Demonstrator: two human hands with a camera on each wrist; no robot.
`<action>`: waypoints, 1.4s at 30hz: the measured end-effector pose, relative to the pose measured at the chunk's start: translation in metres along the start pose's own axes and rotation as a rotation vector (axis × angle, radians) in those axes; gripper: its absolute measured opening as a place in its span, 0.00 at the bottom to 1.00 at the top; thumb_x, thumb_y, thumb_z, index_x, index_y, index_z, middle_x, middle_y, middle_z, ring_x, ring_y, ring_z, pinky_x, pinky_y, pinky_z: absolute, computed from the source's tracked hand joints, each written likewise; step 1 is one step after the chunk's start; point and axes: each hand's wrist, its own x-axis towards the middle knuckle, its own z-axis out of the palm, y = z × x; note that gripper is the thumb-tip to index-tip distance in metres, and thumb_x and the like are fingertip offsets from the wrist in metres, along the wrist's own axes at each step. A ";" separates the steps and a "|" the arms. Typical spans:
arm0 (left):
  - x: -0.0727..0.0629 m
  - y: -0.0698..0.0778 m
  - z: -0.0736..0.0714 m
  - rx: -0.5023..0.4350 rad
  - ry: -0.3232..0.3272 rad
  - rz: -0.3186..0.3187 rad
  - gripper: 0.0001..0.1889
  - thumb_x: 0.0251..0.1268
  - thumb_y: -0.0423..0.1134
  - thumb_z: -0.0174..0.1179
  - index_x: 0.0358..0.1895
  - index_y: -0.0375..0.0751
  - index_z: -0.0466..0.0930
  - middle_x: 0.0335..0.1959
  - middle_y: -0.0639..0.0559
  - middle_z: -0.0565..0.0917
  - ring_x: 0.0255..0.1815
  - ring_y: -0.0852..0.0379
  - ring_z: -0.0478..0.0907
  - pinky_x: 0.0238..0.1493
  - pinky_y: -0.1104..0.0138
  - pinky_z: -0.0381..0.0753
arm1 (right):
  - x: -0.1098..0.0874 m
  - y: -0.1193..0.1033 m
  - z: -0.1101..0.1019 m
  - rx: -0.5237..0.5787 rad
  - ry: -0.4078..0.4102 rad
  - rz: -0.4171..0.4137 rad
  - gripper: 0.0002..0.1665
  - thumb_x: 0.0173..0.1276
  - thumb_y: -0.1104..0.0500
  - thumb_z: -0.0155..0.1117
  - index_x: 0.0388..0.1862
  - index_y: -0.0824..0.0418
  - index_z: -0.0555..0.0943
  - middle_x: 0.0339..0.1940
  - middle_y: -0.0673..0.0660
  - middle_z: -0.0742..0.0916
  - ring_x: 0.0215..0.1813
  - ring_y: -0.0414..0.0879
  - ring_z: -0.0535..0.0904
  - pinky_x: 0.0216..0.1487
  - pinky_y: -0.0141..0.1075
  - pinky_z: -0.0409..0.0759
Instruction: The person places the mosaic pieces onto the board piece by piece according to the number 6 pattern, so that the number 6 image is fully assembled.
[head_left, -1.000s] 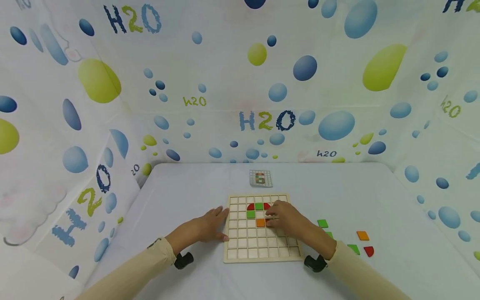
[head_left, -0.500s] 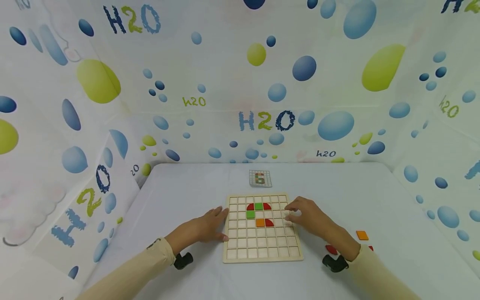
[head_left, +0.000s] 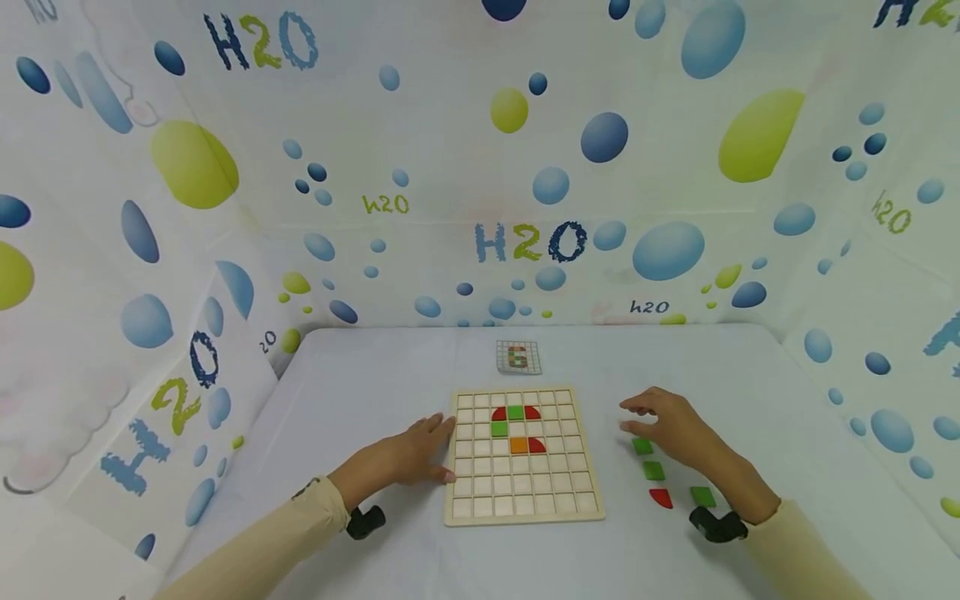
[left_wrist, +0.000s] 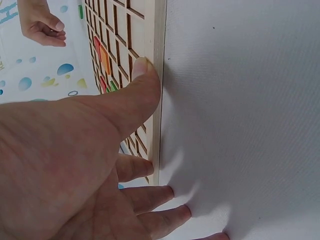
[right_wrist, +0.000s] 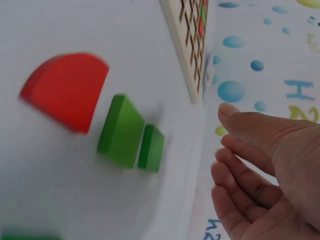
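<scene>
A wooden grid board (head_left: 525,508) lies on the table, holding red quarter-circle tiles, green square tiles and one orange square tile (head_left: 519,446). My left hand (head_left: 416,450) rests at the board's left edge; in the left wrist view its thumb (left_wrist: 142,75) lies on the frame and the other fingers spread toward the table. Over on the right, my right hand (head_left: 667,425) hovers with loosely bent fingers, nothing between them. Close below it lie green square tiles (head_left: 653,471) and a red quarter-circle tile (head_left: 661,498). The right wrist view shows that red tile (right_wrist: 70,92) beside two green ones (right_wrist: 122,132).
Behind the board lies a small gridded pattern card (head_left: 518,357). Another green tile (head_left: 702,497) sits near the right wrist's black camera (head_left: 717,525). A curtain (head_left: 450,167) printed with bubbles and H2O lettering encloses the white table (head_left: 360,367).
My right hand has left the red quarter-circle tile beside the orange one on the board and moved right, past the board's edge. My left hand stays put.
</scene>
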 end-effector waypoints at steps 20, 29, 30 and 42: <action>0.000 -0.001 0.000 -0.011 -0.006 -0.012 0.50 0.68 0.55 0.70 0.84 0.36 0.54 0.85 0.31 0.55 0.85 0.31 0.53 0.81 0.41 0.61 | -0.023 0.035 -0.003 0.092 -0.123 0.080 0.26 0.69 0.54 0.77 0.64 0.61 0.85 0.55 0.56 0.86 0.60 0.58 0.82 0.63 0.57 0.84; 0.000 0.000 -0.001 0.001 -0.003 -0.006 0.50 0.69 0.55 0.70 0.84 0.36 0.54 0.85 0.31 0.55 0.85 0.31 0.53 0.81 0.41 0.62 | -0.024 0.041 -0.002 0.090 -0.127 0.075 0.27 0.69 0.52 0.77 0.63 0.61 0.85 0.57 0.57 0.87 0.62 0.59 0.82 0.65 0.59 0.82; -0.001 0.000 -0.001 -0.001 -0.006 -0.006 0.50 0.69 0.55 0.70 0.84 0.36 0.54 0.85 0.31 0.55 0.85 0.31 0.53 0.81 0.41 0.61 | -0.025 0.041 -0.002 0.091 -0.128 0.073 0.27 0.69 0.52 0.77 0.63 0.61 0.85 0.56 0.57 0.87 0.62 0.58 0.82 0.65 0.59 0.82; -0.003 0.002 -0.001 -0.005 -0.001 -0.009 0.49 0.69 0.54 0.70 0.84 0.36 0.55 0.85 0.31 0.55 0.85 0.32 0.54 0.80 0.41 0.63 | -0.028 0.042 0.002 0.081 -0.124 0.019 0.19 0.70 0.56 0.76 0.58 0.58 0.88 0.52 0.51 0.87 0.60 0.55 0.83 0.64 0.56 0.83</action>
